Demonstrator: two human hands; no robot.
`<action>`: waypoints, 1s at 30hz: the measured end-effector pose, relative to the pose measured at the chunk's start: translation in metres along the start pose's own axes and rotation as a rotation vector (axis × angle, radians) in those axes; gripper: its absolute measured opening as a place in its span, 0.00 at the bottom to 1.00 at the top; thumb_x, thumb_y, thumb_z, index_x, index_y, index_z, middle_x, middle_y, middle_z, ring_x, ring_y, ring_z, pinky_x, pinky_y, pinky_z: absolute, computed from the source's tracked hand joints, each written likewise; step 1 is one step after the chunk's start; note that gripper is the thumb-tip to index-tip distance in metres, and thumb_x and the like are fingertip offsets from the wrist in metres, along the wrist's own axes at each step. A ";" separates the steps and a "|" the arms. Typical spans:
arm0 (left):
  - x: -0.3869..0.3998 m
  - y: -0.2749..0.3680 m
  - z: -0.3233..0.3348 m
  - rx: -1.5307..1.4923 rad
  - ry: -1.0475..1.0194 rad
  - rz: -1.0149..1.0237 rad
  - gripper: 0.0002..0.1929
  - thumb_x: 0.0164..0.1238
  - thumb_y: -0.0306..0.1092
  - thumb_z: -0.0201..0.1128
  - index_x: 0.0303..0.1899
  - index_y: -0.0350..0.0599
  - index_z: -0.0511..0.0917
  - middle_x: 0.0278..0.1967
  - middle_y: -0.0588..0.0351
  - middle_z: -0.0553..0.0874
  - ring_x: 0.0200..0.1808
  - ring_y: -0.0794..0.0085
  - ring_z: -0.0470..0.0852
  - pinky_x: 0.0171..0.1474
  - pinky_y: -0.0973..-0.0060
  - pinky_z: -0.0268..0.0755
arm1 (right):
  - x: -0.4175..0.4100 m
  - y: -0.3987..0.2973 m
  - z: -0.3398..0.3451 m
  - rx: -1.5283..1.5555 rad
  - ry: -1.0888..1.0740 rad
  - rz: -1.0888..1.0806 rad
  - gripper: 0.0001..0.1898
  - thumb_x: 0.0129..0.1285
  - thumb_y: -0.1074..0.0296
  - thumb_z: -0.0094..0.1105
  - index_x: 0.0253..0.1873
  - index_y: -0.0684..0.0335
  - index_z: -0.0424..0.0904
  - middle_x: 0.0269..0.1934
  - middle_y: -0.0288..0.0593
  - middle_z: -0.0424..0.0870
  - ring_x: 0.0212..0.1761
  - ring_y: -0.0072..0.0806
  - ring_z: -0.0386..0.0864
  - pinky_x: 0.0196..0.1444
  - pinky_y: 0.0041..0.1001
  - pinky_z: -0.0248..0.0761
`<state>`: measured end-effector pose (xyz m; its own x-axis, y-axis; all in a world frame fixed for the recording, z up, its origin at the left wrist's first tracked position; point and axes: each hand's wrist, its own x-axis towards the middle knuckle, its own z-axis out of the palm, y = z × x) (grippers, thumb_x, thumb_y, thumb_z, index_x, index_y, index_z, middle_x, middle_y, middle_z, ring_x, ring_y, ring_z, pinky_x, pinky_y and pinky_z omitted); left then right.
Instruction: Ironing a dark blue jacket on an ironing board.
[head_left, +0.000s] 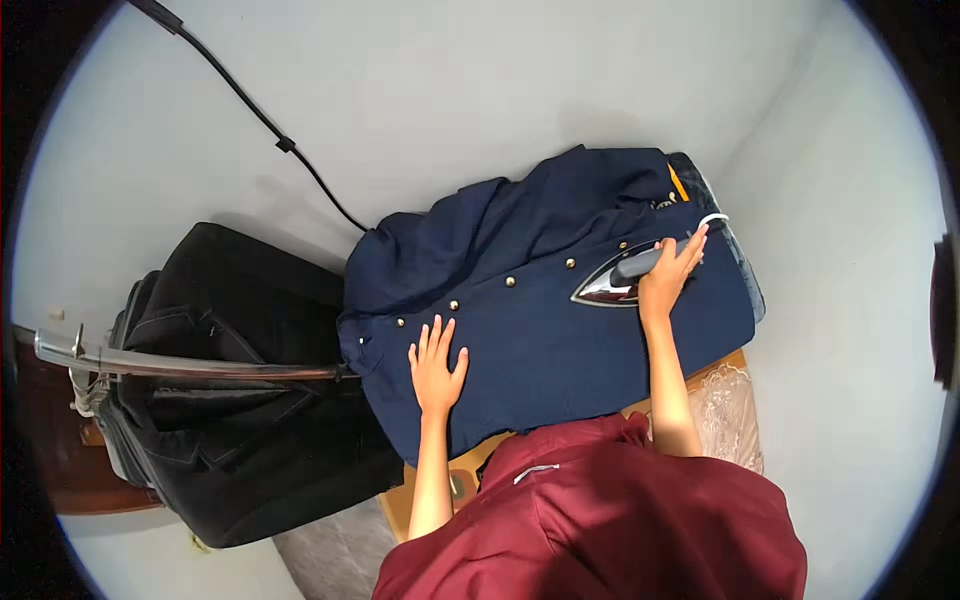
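Observation:
A navy blue garment with a row of several gold buttons (510, 282) lies spread over a padded surface before me. My left hand (436, 379) rests palm down on the navy garment (525, 352), fingers apart, just below the buttons at its left end. On the right, my right hand (667, 277) grips the grey handle of a clothes iron (611, 289). The iron sits on the cloth beside the button row, its pointed tip towards the left. Its soleplate is hidden from above. A white cord end (712, 219) shows near my right fingertips.
Black jackets (225, 315) hang from a metal rail (225, 369) at the left, close to the garment. A black cable (240, 90) runs along the white wall behind. Wooden furniture (469, 457) shows under the garment, with lace-patterned fabric (727, 412) at the right.

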<state>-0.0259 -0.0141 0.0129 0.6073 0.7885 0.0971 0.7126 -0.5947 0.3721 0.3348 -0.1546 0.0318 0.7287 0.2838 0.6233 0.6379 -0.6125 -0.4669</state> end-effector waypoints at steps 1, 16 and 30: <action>0.000 0.000 0.000 -0.001 0.001 -0.002 0.29 0.74 0.46 0.59 0.74 0.59 0.70 0.78 0.58 0.66 0.80 0.58 0.60 0.79 0.51 0.46 | 0.000 0.001 0.000 0.003 -0.009 -0.012 0.05 0.68 0.82 0.54 0.47 0.70 0.75 0.81 0.69 0.40 0.81 0.68 0.47 0.80 0.58 0.44; 0.002 -0.002 0.002 0.011 0.029 0.015 0.29 0.72 0.45 0.60 0.73 0.59 0.72 0.77 0.58 0.69 0.79 0.58 0.62 0.78 0.50 0.49 | -0.010 -0.010 0.007 0.042 -0.002 -0.037 0.05 0.73 0.75 0.57 0.48 0.71 0.75 0.81 0.71 0.39 0.80 0.71 0.48 0.78 0.60 0.46; 0.004 0.002 -0.001 0.007 0.035 0.024 0.28 0.72 0.44 0.60 0.73 0.60 0.72 0.77 0.58 0.68 0.79 0.58 0.62 0.78 0.51 0.49 | -0.066 -0.089 -0.010 0.239 -0.172 -0.083 0.06 0.62 0.85 0.57 0.43 0.73 0.75 0.80 0.74 0.40 0.78 0.73 0.52 0.75 0.60 0.51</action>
<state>-0.0228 -0.0120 0.0144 0.6116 0.7789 0.1387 0.7004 -0.6146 0.3629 0.2268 -0.1263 0.0388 0.6901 0.4588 0.5597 0.7227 -0.3966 -0.5660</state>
